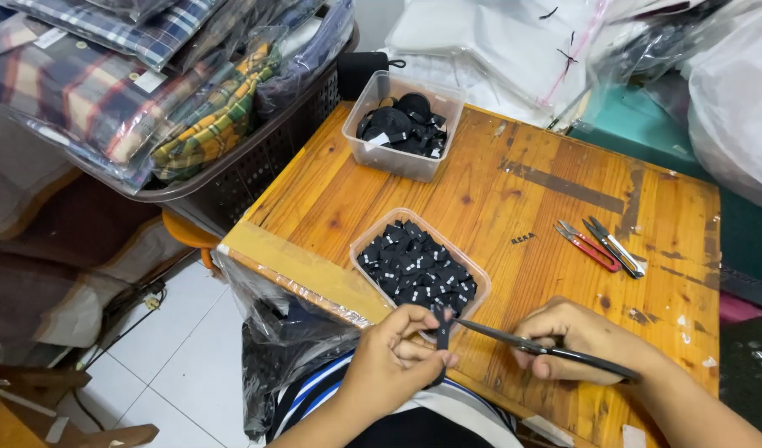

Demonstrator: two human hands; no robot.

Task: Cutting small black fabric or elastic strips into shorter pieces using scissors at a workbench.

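At lower centre of the frame, left hand (395,353) pinching a black strip (442,329), right hand (582,338) gripping dark scissors (547,351) over the tabletop (514,199).

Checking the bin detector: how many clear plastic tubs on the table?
2. One tub at the table's far edge holds black rolls; the other sits near the front edge, full of small black labels. None seem hidden.
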